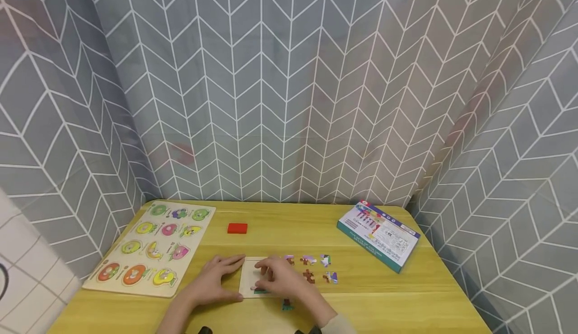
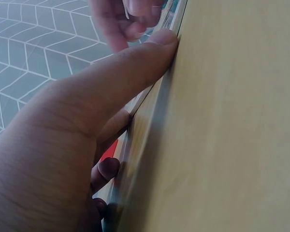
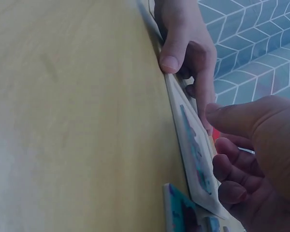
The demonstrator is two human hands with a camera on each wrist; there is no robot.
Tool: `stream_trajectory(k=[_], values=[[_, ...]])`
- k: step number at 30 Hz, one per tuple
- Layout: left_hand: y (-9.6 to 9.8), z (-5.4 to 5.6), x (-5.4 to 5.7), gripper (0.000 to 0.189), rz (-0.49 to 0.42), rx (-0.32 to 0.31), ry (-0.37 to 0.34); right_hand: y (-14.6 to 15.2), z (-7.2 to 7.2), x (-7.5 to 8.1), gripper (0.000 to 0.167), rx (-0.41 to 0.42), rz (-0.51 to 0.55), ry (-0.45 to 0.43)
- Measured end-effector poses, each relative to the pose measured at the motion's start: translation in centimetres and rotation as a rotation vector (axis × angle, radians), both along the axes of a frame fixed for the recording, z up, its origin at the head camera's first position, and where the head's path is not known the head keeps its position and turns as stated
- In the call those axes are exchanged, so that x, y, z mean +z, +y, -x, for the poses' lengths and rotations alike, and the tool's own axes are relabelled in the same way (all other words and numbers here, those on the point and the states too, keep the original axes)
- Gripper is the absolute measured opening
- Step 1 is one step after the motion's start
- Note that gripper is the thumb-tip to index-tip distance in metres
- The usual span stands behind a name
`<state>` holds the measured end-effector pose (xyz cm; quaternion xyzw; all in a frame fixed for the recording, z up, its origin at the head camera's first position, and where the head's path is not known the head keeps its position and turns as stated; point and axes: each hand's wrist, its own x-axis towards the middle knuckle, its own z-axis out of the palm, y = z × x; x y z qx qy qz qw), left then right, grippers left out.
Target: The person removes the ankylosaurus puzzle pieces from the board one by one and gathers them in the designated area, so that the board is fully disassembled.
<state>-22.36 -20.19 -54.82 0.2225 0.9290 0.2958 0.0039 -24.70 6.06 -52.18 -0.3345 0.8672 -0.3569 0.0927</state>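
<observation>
A small pale puzzle board (image 1: pixel 246 280) lies on the table, with a few teal pieces (image 3: pixel 195 145) set in its recess. My left hand (image 1: pixel 212 280) holds the board's left side, thumb at the near corner and index finger at the far one. Over the board's right half hovers my right hand (image 1: pixel 281 277); its fingers are loosely bent, and the right wrist view shows the thumb apart from them with nothing between. Loose jigsaw pieces (image 1: pixel 309 276) lie to the right of that hand. Another piece (image 1: pixel 287 305) sits just below the board, partly beside the right forearm.
At the left lies a large wooden fruit puzzle (image 1: pixel 185 233). A red block (image 1: pixel 237 228) rests beyond the board. The puzzle box (image 1: pixel 379 234) lies at the back right of the yellowish wooden table (image 1: pixel 384 304). Patterned grey curtains (image 1: pixel 289 98) surround the table's back and sides.
</observation>
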Motion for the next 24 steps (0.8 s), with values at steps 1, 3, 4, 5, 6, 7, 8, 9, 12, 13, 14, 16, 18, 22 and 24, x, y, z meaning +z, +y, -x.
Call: stream_trajectory(k=[1,3,4,5,6,7,8,9,12,13,14,16,18,22,24], values=[[0.0,0.0,-0.01,0.097,0.001,0.001,0.0,-0.03,0.01,-0.09,0.037,0.002,-0.007,0.0],[-0.01,-0.01,-0.04,0.096,0.0,0.003,0.0,-0.06,0.02,-0.2,0.035,0.003,-0.017,-0.001],[-0.02,-0.01,-0.05,0.096,-0.001,0.004,0.0,-0.07,0.01,-0.25,0.035,0.004,-0.02,0.0],[-0.02,0.0,-0.07,0.096,-0.001,0.005,-0.001,-0.08,-0.02,-0.3,0.034,0.006,-0.024,0.004],[-0.03,0.01,-0.09,0.096,0.0,0.005,0.001,-0.08,-0.05,-0.3,0.033,0.008,-0.026,0.005],[-0.04,0.01,-0.11,0.096,0.0,0.005,0.002,-0.07,-0.09,-0.31,0.032,0.009,-0.032,0.012],[-0.05,0.02,-0.13,0.096,-0.001,0.005,0.003,-0.07,-0.14,-0.31,0.03,0.011,-0.038,0.019],[-0.05,0.03,-0.15,0.096,0.0,0.005,0.005,-0.07,-0.2,-0.3,0.029,0.013,-0.047,0.028],[-0.05,0.06,-0.2,0.097,-0.001,0.003,0.009,-0.05,-0.35,-0.37,0.023,0.021,-0.08,0.061],[-0.05,0.07,-0.22,0.097,-0.002,0.003,0.009,-0.05,-0.39,-0.43,0.022,0.022,-0.088,0.068],[-0.05,0.09,-0.24,0.096,-0.003,0.002,0.01,-0.05,-0.44,-0.47,0.02,0.026,-0.095,0.081],[-0.05,0.11,-0.28,0.096,-0.004,0.002,0.011,-0.06,-0.5,-0.61,0.017,0.03,-0.099,0.088],[-0.05,0.13,-0.32,0.096,-0.005,0.003,0.01,-0.05,-0.57,-0.72,0.015,0.034,-0.092,0.089],[-0.05,0.15,-0.39,0.096,-0.007,0.008,0.005,0.04,-0.68,-0.9,0.016,0.041,-0.074,0.077],[-0.04,0.15,-0.43,0.096,-0.006,0.01,0.002,0.11,-0.72,-0.99,0.018,0.043,-0.068,0.071]])
